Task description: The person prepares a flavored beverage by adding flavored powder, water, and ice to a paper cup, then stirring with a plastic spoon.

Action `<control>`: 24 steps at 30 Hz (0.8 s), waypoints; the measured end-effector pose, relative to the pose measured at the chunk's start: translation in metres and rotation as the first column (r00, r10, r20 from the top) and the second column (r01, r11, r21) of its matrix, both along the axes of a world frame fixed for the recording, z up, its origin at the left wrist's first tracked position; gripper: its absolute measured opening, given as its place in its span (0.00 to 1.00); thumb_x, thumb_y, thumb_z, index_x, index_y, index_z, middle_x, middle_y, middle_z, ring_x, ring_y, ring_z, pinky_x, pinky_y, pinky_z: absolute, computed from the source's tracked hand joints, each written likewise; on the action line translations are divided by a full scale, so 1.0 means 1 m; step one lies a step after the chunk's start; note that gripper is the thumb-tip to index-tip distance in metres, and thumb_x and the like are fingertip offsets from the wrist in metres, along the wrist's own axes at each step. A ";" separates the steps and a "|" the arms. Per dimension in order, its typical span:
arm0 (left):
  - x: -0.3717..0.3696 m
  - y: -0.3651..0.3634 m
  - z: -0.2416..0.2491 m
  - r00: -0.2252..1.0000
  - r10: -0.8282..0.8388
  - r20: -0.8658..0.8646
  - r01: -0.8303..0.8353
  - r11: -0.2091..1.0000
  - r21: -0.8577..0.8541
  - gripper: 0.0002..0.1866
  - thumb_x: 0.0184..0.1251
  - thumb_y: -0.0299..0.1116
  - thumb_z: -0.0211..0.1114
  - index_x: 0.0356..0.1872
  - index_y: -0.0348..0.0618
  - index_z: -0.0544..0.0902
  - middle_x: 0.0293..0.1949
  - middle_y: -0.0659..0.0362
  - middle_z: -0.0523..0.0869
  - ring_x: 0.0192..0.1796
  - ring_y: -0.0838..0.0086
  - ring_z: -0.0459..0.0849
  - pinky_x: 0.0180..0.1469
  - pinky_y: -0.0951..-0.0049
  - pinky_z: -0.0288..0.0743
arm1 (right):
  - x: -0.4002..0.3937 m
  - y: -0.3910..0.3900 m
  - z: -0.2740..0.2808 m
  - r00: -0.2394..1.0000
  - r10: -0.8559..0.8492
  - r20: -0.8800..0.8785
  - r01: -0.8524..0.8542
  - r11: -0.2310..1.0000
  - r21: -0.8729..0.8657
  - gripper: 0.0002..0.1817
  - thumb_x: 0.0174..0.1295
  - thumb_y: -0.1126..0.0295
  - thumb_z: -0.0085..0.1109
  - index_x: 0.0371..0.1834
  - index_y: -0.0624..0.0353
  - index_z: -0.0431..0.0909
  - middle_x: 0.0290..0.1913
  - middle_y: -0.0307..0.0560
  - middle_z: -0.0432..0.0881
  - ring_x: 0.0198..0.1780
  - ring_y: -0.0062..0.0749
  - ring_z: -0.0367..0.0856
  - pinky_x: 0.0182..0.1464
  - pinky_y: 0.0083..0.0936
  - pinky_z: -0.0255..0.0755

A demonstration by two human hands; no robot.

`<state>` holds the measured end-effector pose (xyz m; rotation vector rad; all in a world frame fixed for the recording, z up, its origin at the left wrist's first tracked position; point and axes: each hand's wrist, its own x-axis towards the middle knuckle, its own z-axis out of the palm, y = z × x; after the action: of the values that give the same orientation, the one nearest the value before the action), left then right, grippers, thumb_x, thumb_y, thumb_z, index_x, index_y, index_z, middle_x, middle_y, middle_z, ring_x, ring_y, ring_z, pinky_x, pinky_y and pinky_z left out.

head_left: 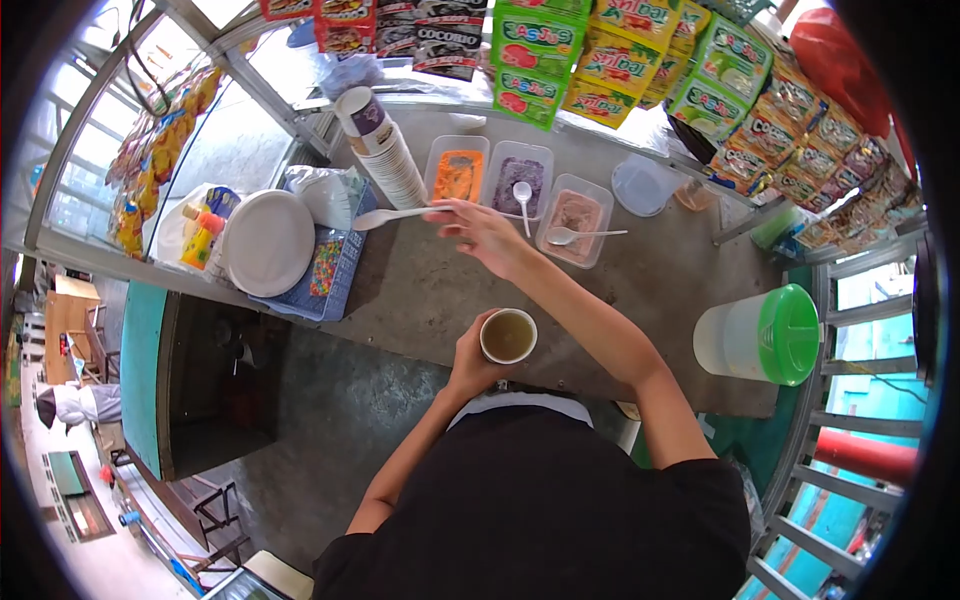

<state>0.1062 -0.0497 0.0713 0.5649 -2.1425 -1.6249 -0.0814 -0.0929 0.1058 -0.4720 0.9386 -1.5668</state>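
Left hand [472, 362] grips paper cup [509, 362] (brownish liquid [508, 336] inside). Right hand [484, 234] pinches white plastic spoon [385, 216] near orange-filled tub [458, 142].

Daylight, mid-bright overall; strongest behind the grey metal frame [262, 92] at upper left, blown nearly white, and through gaps between the grey metal slats [865, 425] at right; brownish-grey concrete countertop [640, 290] lit softly, shadows faint; open cabinet with a teal side panel [143, 380] very dark inside, detail sunk; black short-sleeved shirt [540, 510] almost textureless; glossy hanging green drink sachets [540, 60] backlit by glare; white plastic spoon [383, 217] fairly crisp; heavy fisheye, straight edges bow, black vignette rings the view; outer rim soft, small print there smeary.
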 end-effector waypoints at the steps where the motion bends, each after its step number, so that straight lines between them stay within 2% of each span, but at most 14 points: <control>1: 0.003 0.000 0.000 1.000 0.015 0.002 -0.015 1.000 -0.001 0.37 0.42 0.29 0.82 0.57 0.39 0.75 0.50 0.53 0.85 0.52 0.67 0.85 0.55 0.69 0.78 | 0.009 -0.019 0.005 0.997 0.057 -0.047 -0.056 0.998 0.025 0.19 0.76 0.53 0.45 0.61 0.48 0.76 0.55 0.33 0.83 0.44 0.15 0.76 0.37 0.13 0.64; 4: 0.010 0.001 0.001 0.999 0.043 0.020 -0.043 0.999 -0.004 0.36 0.43 0.29 0.82 0.57 0.39 0.75 0.51 0.53 0.85 0.53 0.68 0.85 0.56 0.69 0.77 | 0.042 -0.072 0.012 0.959 0.181 -0.218 -0.155 0.979 0.129 0.19 0.76 0.56 0.44 0.58 0.53 0.79 0.53 0.33 0.85 0.42 0.17 0.77 0.34 0.15 0.66; 5: 0.011 0.000 0.004 0.999 0.049 0.021 -0.049 0.999 0.003 0.36 0.43 0.29 0.82 0.58 0.39 0.75 0.52 0.53 0.84 0.54 0.68 0.85 0.56 0.69 0.77 | 0.058 -0.093 0.002 0.957 0.190 -0.220 -0.164 0.978 0.130 0.19 0.76 0.56 0.44 0.58 0.53 0.79 0.53 0.33 0.85 0.42 0.17 0.77 0.34 0.15 0.66; 7: 0.014 0.001 0.005 0.998 0.062 0.022 -0.062 0.998 0.014 0.36 0.44 0.30 0.82 0.58 0.39 0.75 0.52 0.53 0.84 0.54 0.68 0.84 0.57 0.68 0.76 | 0.085 -0.125 -0.031 0.881 0.158 -0.446 -0.167 0.986 0.020 0.16 0.74 0.60 0.47 0.53 0.55 0.81 0.44 0.38 0.87 0.39 0.20 0.78 0.33 0.21 0.69; 8: 0.014 0.001 0.003 0.997 0.074 0.012 -0.075 0.997 0.021 0.36 0.45 0.31 0.82 0.57 0.39 0.75 0.51 0.54 0.85 0.54 0.69 0.85 0.56 0.69 0.77 | 0.092 -0.126 -0.026 0.879 0.166 -0.448 -0.175 0.984 0.021 0.16 0.74 0.60 0.47 0.53 0.55 0.81 0.44 0.38 0.87 0.39 0.20 0.78 0.33 0.21 0.69; 10: 0.016 -0.001 0.003 0.996 0.093 0.004 -0.093 0.995 0.027 0.35 0.46 0.32 0.82 0.57 0.39 0.75 0.49 0.54 0.86 0.53 0.70 0.85 0.55 0.69 0.77 | 0.110 -0.118 -0.015 0.542 0.101 -0.834 -0.174 0.985 0.006 0.13 0.72 0.64 0.49 0.47 0.55 0.83 0.34 0.45 0.86 0.36 0.26 0.79 0.35 0.29 0.73; 11: 0.015 -0.001 0.005 0.995 0.097 0.001 -0.097 0.995 0.030 0.35 0.46 0.32 0.82 0.57 0.39 0.75 0.49 0.54 0.86 0.53 0.70 0.85 0.56 0.69 0.77 | 0.118 -0.113 -0.014 0.538 0.015 -0.843 -0.135 0.989 -0.069 0.12 0.71 0.64 0.52 0.42 0.56 0.84 0.27 0.50 0.81 0.33 0.35 0.79 0.36 0.34 0.73; 12: 0.015 -0.001 0.006 0.995 0.100 -0.001 -0.099 0.995 0.033 0.35 0.47 0.32 0.82 0.57 0.38 0.75 0.49 0.54 0.86 0.53 0.69 0.85 0.56 0.69 0.77 | 0.123 -0.108 -0.016 0.538 0.017 -0.843 -0.137 0.988 -0.067 0.12 0.71 0.64 0.52 0.42 0.56 0.84 0.27 0.50 0.81 0.33 0.35 0.79 0.36 0.34 0.73; 14: 0.016 -0.001 0.008 0.996 0.094 0.009 -0.094 0.995 0.041 0.34 0.47 0.31 0.81 0.58 0.38 0.75 0.50 0.53 0.85 0.55 0.68 0.84 0.56 0.68 0.76 | 0.128 -0.099 -0.020 0.332 -0.292 -0.897 -0.101 0.935 -0.341 0.12 0.70 0.62 0.54 0.39 0.57 0.84 0.26 0.51 0.81 0.30 0.43 0.79 0.36 0.36 0.71; 18: 0.015 0.000 0.004 0.997 0.080 0.019 -0.081 0.996 0.041 0.34 0.48 0.31 0.80 0.58 0.38 0.75 0.51 0.53 0.85 0.56 0.67 0.84 0.57 0.68 0.75 | 0.120 -0.089 -0.010 0.356 -0.344 -0.869 -0.007 0.929 -0.370 0.13 0.68 0.60 0.56 0.39 0.56 0.85 0.26 0.51 0.81 0.29 0.46 0.79 0.34 0.37 0.71; 20: 0.013 0.000 0.001 0.998 0.060 0.009 -0.060 0.996 0.062 0.34 0.48 0.30 0.80 0.58 0.38 0.75 0.52 0.53 0.85 0.56 0.67 0.84 0.57 0.68 0.75 | 0.111 -0.090 -0.005 0.344 -0.242 -0.907 0.084 0.970 -0.227 0.13 0.68 0.60 0.56 0.36 0.56 0.86 0.23 0.49 0.81 0.27 0.44 0.79 0.32 0.37 0.71; 21: 0.012 0.000 0.001 0.999 0.046 0.001 -0.046 0.996 0.082 0.33 0.48 0.30 0.80 0.57 0.38 0.75 0.52 0.53 0.85 0.56 0.67 0.84 0.57 0.68 0.75 | 0.109 -0.090 -0.001 0.343 -0.244 -0.907 0.090 0.970 -0.227 0.13 0.68 0.60 0.56 0.36 0.56 0.86 0.23 0.49 0.81 0.27 0.44 0.79 0.32 0.37 0.71; 23: 0.010 0.001 -0.001 0.999 0.035 -0.007 -0.034 0.996 0.088 0.33 0.48 0.30 0.80 0.57 0.38 0.75 0.52 0.53 0.85 0.55 0.67 0.84 0.56 0.68 0.75 | 0.103 -0.089 0.007 0.421 -0.172 -0.891 0.134 0.983 -0.126 0.15 0.66 0.61 0.57 0.27 0.59 0.83 0.24 0.55 0.81 0.29 0.53 0.81 0.32 0.44 0.72; 24: 0.008 0.002 0.001 0.999 0.029 -0.014 -0.028 0.995 0.095 0.33 0.47 0.30 0.80 0.57 0.38 0.76 0.52 0.53 0.85 0.55 0.67 0.84 0.56 0.68 0.76 | 0.102 -0.089 0.005 0.418 -0.174 -0.892 0.141 0.982 -0.125 0.15 0.66 0.61 0.57 0.27 0.59 0.83 0.24 0.55 0.81 0.29 0.53 0.81 0.32 0.44 0.72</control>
<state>0.1139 -0.0482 0.0718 0.6071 -2.0460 -1.7171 0.0204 -0.1822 0.1107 -1.3843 1.8293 -1.4410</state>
